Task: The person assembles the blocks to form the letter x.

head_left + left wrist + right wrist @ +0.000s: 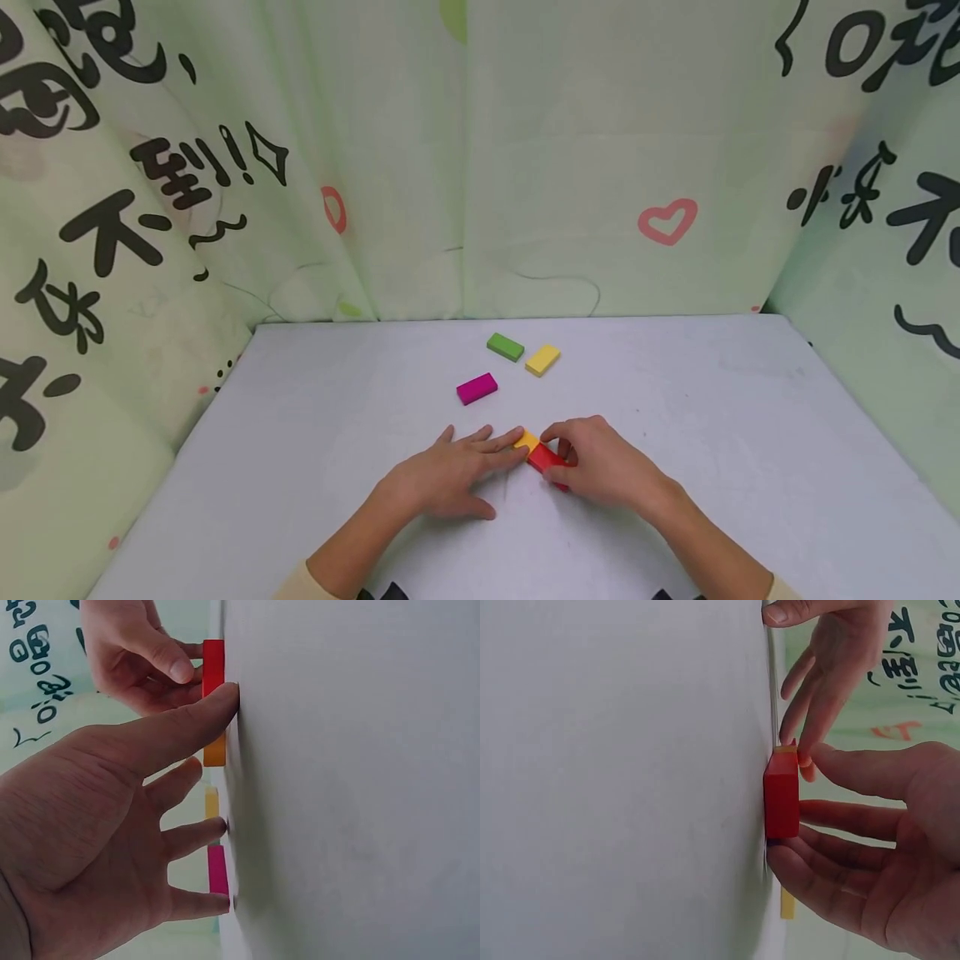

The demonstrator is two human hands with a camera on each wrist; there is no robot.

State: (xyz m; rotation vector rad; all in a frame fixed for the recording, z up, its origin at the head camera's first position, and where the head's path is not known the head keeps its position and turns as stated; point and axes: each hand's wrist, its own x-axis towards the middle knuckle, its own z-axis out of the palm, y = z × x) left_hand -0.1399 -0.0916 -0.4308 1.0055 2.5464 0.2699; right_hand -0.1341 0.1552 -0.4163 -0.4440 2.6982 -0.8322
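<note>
Red block (545,459) sits pinched in right hand (603,462)
Orange block (528,442) abuts it at spread fingertips of left hand (453,475).

the head view is bright and evenly lit, the light diffuse and seemingly from above. the table (337,400) takes on a faint lavender cast, and soft-edged shadows spread beneath the left hand (459,477) and the right hand (603,462). the curtain (555,142) looks pale and low in contrast. both wrist views are dimmer, with the table turned grey. in the left one, a broad, blurry shadow darkens the table beside the fingers; in the right one, the red block (782,805) shows strongly saturated colour against muted tones.
</note>
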